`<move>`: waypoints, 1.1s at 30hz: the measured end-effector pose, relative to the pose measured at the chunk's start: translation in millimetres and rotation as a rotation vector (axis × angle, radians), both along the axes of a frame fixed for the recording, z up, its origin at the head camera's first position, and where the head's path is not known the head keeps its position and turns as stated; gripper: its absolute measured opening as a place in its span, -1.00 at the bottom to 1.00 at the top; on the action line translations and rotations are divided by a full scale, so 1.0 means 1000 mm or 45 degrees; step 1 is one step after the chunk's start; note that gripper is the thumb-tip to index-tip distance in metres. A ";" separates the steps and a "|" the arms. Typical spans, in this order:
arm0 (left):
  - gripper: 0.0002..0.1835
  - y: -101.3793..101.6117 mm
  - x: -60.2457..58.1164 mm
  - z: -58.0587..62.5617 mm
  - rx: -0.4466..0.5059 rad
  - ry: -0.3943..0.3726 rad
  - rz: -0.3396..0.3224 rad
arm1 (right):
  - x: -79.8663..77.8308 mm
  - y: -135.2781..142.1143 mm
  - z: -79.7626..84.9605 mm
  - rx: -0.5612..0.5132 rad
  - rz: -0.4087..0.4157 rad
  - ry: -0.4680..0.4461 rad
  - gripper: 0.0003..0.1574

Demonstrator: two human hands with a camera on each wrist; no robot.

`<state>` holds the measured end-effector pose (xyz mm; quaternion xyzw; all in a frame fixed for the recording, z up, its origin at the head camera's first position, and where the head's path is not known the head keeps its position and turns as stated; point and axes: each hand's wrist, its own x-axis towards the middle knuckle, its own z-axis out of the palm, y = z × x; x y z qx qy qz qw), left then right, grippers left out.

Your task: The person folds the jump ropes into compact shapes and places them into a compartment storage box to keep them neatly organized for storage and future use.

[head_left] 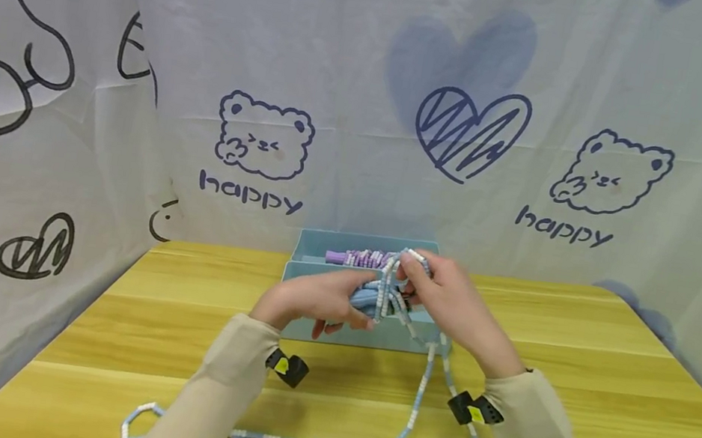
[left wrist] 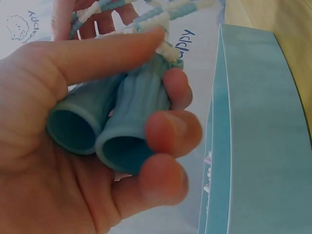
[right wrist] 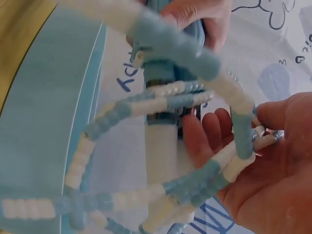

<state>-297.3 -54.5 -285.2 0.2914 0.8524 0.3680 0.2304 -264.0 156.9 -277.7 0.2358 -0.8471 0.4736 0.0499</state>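
My left hand grips the two blue handles of a beaded jump rope, side by side. Their hollow ends point toward the left wrist camera, with the thumb lying across them. Blue and white beads alternate along the rope. To the right, my right hand pinches strands of the rope between thumb and fingers, and loops of it hang around the handles. The rest of the rope trails down onto the table and lies in long loops near the front, partly hidden by the left sleeve.
Behind the hands stands a light blue box with compartments. A purple and white beaded jump rope lies in its rear part. The box sits on a wood-grain table, backed by a white cloth with drawings.
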 end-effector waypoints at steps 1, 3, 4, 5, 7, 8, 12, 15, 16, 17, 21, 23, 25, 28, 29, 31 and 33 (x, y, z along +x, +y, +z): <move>-0.26 0.000 0.000 -0.001 0.001 0.008 0.010 | 0.000 0.000 0.000 0.003 -0.005 0.001 -0.50; -0.18 0.001 -0.001 -0.004 0.003 0.032 0.027 | 0.002 -0.002 0.000 0.001 0.003 0.006 -0.49; -0.22 0.002 -0.002 -0.005 0.009 0.049 0.027 | 0.003 -0.002 0.000 0.002 0.009 0.010 -0.49; -0.28 0.003 -0.003 -0.006 0.017 0.067 0.023 | 0.004 -0.003 0.000 0.000 0.018 0.016 -0.50; -0.42 0.003 -0.004 -0.007 0.022 0.095 0.020 | 0.005 -0.006 -0.001 -0.004 0.033 0.019 -0.51; -0.51 0.004 -0.005 -0.008 0.022 0.103 0.013 | 0.005 -0.007 -0.001 -0.004 0.040 0.019 -0.52; -0.62 0.004 -0.004 -0.008 0.004 0.108 0.003 | 0.006 -0.012 -0.004 0.034 0.044 0.045 -0.53; -0.59 0.004 -0.003 -0.008 -0.013 0.106 0.010 | 0.006 -0.013 -0.006 0.074 0.053 0.077 -0.53; -0.59 0.004 -0.003 -0.008 -0.013 0.106 0.014 | 0.005 -0.013 -0.006 0.072 0.066 0.074 -0.53; -0.60 0.004 -0.003 -0.009 -0.010 0.114 0.012 | 0.005 -0.011 -0.006 0.061 0.084 0.062 -0.54; -0.70 0.001 -0.005 -0.010 -0.019 0.156 0.012 | 0.000 0.001 -0.001 -0.074 0.150 -0.065 -0.53; -0.67 -0.002 -0.005 -0.008 -0.037 0.172 0.012 | -0.004 0.011 0.003 -0.136 0.168 -0.130 -0.52; -0.57 -0.006 -0.005 -0.005 -0.064 0.176 0.015 | -0.006 0.022 0.008 -0.156 0.188 -0.182 -0.52; -0.39 -0.013 -0.004 0.000 -0.097 0.166 0.009 | -0.007 0.042 0.016 -0.114 0.233 -0.244 -0.63; -0.33 -0.015 -0.004 0.002 -0.111 0.162 0.007 | -0.008 0.048 0.018 -0.077 0.237 -0.256 -0.66; -0.38 -0.019 -0.005 0.005 -0.128 0.155 -0.001 | -0.007 0.060 0.023 0.020 0.217 -0.261 -0.69; -0.48 -0.023 -0.005 0.007 -0.138 0.155 -0.009 | -0.005 0.070 0.027 0.105 0.170 -0.261 -0.67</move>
